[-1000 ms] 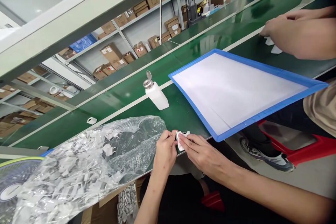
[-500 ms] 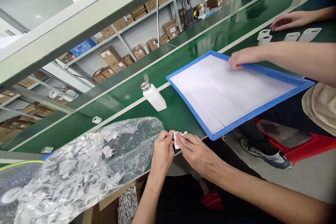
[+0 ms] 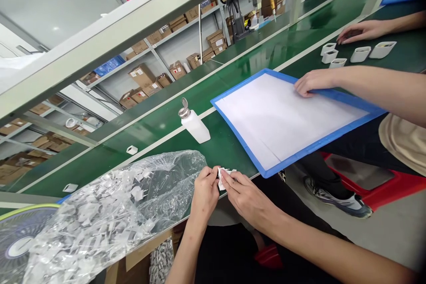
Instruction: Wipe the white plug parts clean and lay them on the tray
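A small white plastic part (image 3: 222,183) is pinched between the fingertips of both my hands at the bench's near edge. My left hand (image 3: 206,191) grips its left side, with thumb and index finger closed. The fingers of my right hand (image 3: 244,193) press on it from the right and cover much of it. Just left of my hands lies a clear plastic bag (image 3: 179,182) full of white plastic pieces (image 3: 89,217); one piece (image 3: 137,193) near its mouth shows metal pins. A white pump bottle (image 3: 196,128) with its metal lid flipped up stands beyond my hands.
A blue-rimmed tray (image 3: 239,140) with a white surface lies to the right, a co-worker's hand (image 3: 309,83) on it. Several white housings (image 3: 360,54) stand behind that arm. A fan (image 3: 20,244) is at lower left. A metal beam (image 3: 100,40) crosses above the green bench.
The view has shifted slightly. Both my hands stay on the white part with almost no change in grip. The co-worker's hand has shifted slightly along the tray's far edge.
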Demonstrator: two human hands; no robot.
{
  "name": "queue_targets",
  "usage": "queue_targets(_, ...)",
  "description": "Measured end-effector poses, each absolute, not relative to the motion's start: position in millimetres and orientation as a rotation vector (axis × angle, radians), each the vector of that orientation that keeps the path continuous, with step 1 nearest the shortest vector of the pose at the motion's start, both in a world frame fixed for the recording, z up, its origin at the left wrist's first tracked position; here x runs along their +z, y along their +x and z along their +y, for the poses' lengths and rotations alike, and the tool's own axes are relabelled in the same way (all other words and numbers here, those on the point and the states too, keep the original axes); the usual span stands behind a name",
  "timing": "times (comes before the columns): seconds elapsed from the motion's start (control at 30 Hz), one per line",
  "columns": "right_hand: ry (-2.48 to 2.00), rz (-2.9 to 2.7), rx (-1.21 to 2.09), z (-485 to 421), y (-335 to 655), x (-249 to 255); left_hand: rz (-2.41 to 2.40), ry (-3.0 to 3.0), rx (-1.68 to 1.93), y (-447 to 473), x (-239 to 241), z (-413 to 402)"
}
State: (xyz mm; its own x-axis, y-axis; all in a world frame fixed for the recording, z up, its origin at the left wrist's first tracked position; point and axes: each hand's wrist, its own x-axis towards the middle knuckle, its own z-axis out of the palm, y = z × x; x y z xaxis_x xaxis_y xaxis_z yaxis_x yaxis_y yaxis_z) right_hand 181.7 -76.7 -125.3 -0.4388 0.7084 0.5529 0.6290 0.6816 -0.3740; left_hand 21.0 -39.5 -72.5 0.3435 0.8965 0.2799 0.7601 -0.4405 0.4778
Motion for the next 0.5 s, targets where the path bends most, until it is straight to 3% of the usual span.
queue_targets(0.5,-1.277,-1.748,0.295,-61,184,-107,1.475,2.373,0.804,21,-74,-39)
